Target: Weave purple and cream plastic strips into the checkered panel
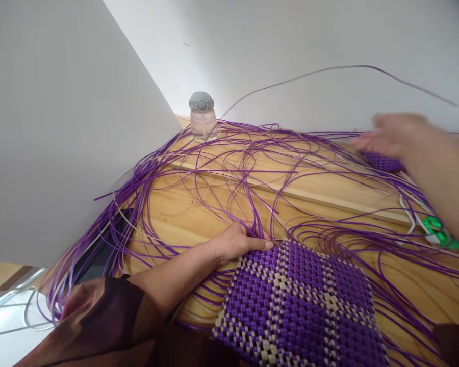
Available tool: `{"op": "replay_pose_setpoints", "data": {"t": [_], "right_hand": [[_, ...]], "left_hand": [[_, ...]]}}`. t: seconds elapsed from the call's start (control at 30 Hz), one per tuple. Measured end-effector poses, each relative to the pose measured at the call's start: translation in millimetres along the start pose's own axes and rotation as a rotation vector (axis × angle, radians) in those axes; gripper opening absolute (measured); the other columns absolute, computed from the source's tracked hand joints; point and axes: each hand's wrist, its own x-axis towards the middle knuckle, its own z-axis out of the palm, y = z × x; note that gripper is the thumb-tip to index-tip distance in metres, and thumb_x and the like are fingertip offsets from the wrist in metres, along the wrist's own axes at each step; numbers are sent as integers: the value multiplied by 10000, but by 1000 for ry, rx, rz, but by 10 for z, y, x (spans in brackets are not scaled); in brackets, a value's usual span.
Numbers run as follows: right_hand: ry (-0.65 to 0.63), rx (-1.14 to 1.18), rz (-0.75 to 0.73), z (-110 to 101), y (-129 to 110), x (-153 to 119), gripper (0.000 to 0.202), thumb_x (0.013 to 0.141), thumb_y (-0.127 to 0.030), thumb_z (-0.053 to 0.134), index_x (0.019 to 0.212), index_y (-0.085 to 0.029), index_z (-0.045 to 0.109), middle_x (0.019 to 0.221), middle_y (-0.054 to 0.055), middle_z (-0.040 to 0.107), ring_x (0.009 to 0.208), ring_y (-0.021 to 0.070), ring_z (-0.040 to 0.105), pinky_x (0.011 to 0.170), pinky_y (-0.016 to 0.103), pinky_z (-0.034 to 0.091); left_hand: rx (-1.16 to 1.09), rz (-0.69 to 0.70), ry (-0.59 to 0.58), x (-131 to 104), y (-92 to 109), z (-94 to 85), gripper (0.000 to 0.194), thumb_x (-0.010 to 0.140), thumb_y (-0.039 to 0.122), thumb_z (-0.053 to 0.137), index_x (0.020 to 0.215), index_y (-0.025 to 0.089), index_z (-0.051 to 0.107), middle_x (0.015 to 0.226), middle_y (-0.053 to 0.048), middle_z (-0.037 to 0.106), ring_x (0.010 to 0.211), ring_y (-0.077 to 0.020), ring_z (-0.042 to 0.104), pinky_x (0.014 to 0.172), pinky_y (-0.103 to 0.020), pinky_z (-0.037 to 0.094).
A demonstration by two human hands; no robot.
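Observation:
A purple and cream woven panel [302, 306] lies at the bottom centre, with long loose strands fanning out from its edges. At the panel's upper left corner, my left hand [243, 243] pinches the woven edge and strands between thumb and fingers. My right hand [392, 135] is raised at the right, blurred by motion, near a second purple woven piece [382, 161]; whether its fingers hold anything is not clear. One long strand [309, 75] arcs through the air against the wall.
A jar with a grey lid [202, 114] stands at the back of the wooden table [176, 219]. At the right lie a green shiny packet [439, 232] and white cords. Walls [298, 35] border the back and left; a wire rack [19, 311] is at lower left.

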Motion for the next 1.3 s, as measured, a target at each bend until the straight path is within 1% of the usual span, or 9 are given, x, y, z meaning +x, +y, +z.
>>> {"op": "replay_pose_setpoints", "data": {"t": [0.17,0.27,0.37,0.47,0.6,0.73,1.0,1.13,1.3], "right_hand": [[-629,24,345,617,343,-1015,186,860,-269,621,789,-108,682,708,84,642,524,100,536,453,223,346],[-880,71,236,968,355,-1500,277,871,-406,596,825,-154,700,693,27,620,518,84,478,463,224,326],[-853,51,67,1127,335,-1651,371,883,-484,545,729,-168,664,665,1,600,543,87,438,526,242,342],[-825,117,35,1165,345,-1642,347,857,-499,575,767,-177,668,725,6,625,624,111,493,603,259,383],[-747,276,161,1179,326,-1654,311,784,-478,663,756,-173,608,609,-30,528,530,82,418,527,245,321],[-664,467,283,1195,286,-1703,349,709,-463,742,759,-167,564,588,-41,506,512,70,430,490,231,292],[-813,549,239,1200,335,-1735,228,762,-322,729,853,-155,604,707,-8,627,627,89,534,630,241,409],[-864,646,295,1162,387,-1735,225,748,-262,736,912,-158,623,793,6,661,706,100,576,713,251,435],[-815,720,382,1145,386,-1725,237,729,-306,739,850,-147,611,719,-4,628,624,83,523,627,235,397]], "left_hand": [[-21,-14,-24,-1,-20,-13,344,631,351,842,818,82,734,781,-86,714,656,-132,623,703,-273,478],[-44,17,-15,12,-27,-20,355,668,348,817,889,79,745,860,-113,734,732,-159,651,781,-304,486],[-59,83,-40,23,-32,-24,325,682,277,799,947,96,744,924,-106,736,831,-177,662,866,-321,475],[-30,78,-12,32,-43,-32,240,669,225,793,870,106,738,851,-71,721,775,-146,642,839,-299,465],[-39,53,25,39,-40,-27,186,671,231,792,796,114,720,778,-44,696,707,-125,618,773,-283,455],[-68,57,-33,27,-16,-10,216,682,280,798,804,117,723,799,-56,709,708,-137,622,759,-296,457],[-31,52,8,3,-52,29,211,641,231,823,765,109,702,731,-27,679,651,-109,603,726,-277,450],[-55,41,19,1,-36,40,213,629,230,832,726,104,692,685,-18,667,614,-100,588,694,-268,448],[-100,24,-20,0,-13,25,295,673,305,817,874,107,732,823,-63,719,741,-146,641,790,-306,469]]}}
